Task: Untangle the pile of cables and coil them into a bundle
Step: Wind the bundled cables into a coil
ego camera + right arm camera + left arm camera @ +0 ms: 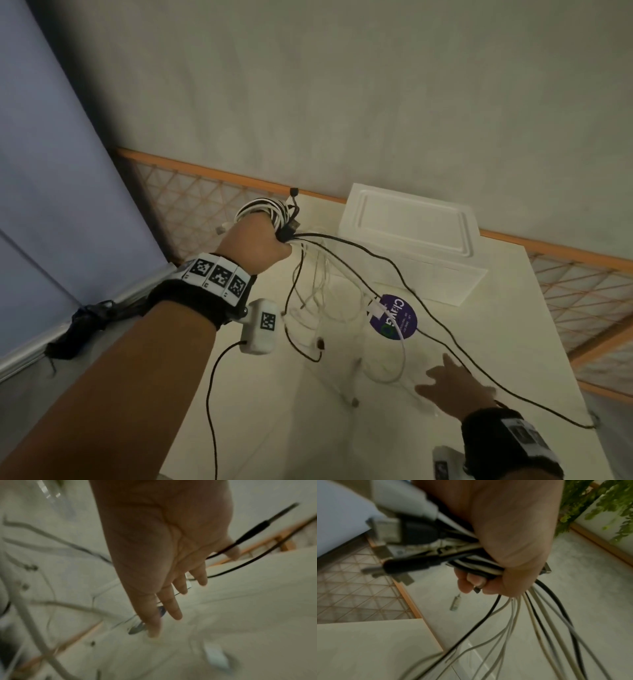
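My left hand (263, 240) is raised above the table's far left and grips a coiled bundle of black and white cables (270, 212). Its fist (510, 550) closes round the strands, with USB plugs (388, 530) sticking out. Loose cable ends (342, 301) hang from the fist and trail over the table; one long black cable (479, 370) runs to the right edge. My right hand (452, 380) hovers low over the table with its fingers (171, 607) straight and spread, holding nothing. A black cable (248, 534) passes behind its thumb.
A white lidded box (411, 240) stands at the table's far side. A round purple sticker (394, 317) lies mid-table. The white table (513, 325) is bounded by an orange lattice fence (191, 205). A dark strap (82, 325) lies on the floor at left.
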The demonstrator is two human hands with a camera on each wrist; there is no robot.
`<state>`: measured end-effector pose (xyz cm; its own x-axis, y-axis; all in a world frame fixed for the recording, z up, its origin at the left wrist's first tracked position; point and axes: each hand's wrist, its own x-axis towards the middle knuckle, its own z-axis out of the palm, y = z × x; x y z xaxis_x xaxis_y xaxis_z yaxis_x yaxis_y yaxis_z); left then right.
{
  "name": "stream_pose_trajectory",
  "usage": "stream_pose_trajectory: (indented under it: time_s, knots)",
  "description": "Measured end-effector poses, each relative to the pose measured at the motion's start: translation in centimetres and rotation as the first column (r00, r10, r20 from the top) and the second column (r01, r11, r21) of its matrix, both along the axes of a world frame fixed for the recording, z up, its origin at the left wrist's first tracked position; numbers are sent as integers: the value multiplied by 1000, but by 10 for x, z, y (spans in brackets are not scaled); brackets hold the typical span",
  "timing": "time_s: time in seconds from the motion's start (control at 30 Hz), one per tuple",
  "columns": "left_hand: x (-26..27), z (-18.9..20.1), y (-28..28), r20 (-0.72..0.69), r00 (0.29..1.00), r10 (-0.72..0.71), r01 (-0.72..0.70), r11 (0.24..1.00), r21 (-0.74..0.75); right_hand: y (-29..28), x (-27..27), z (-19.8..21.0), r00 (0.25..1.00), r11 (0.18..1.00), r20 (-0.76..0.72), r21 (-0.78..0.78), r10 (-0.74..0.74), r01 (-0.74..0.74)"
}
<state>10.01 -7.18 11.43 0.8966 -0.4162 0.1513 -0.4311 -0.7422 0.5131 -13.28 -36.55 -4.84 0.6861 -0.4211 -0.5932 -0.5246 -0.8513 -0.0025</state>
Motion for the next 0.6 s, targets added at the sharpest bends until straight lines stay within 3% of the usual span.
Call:
stream_pose_trajectory:
  time_s: [0.1, 0.17, 0.2, 0.23, 0.27, 0.3, 0.33, 0.37, 0.4, 0.43, 0.47, 0.53, 0.6]
  knots:
    - [-4, -4, -8, -28, 999, -20, 21, 999, 45, 11, 13, 25, 994, 995, 71, 53, 78, -81]
    - [-12, -7, -15, -23, 999, -34, 36, 994, 102, 26, 28, 61, 955, 995, 284, 4, 90, -95]
    - [-16, -9, -18, -21, 999, -38, 40, 991, 126, 35, 34, 82, 882, 996, 464, -47, 89, -75]
    - [-21, -9, -21, -12, 999, -53, 54, 989, 141, 46, 38, 103, 737, 996, 671, -70, 81, -46]
    - [-26, -11, -25, -4, 996, -84, 84, 984, 156, 55, 43, 121, 538, 997, 839, -67, 83, -49]
    - [-31, -13, -30, 11, 990, -138, 134, 977, 166, 67, 49, 141, 366, 991, 925, -64, 103, -118]
    - [-37, -14, -35, 23, 978, -209, 202, 963, 179, 77, 57, 155, 292, 971, 942, -108, 168, -213]
    - [-44, -15, -40, 38, 957, -289, 276, 940, 200, 84, 67, 158, 300, 938, 918, -164, 258, -305]
    - [-49, -16, -45, 57, 930, -364, 342, 911, 229, 90, 79, 159, 361, 907, 868, -203, 342, -370]
    - [-54, -16, -49, 79, 902, -424, 390, 880, 270, 94, 88, 155, 411, 879, 825, -198, 389, -434]
    - [-59, -16, -52, 104, 879, -465, 417, 856, 307, 97, 95, 148, 408, 855, 829, -150, 382, -497]
    - [-63, -14, -52, 158, 849, -505, 431, 833, 348, 100, 101, 131, 394, 814, 911, 136, 122, -565]
    - [-64, -9, -46, 178, 852, -493, 411, 839, 355, 105, 97, 117, 465, 748, 870, 418, -165, -516]
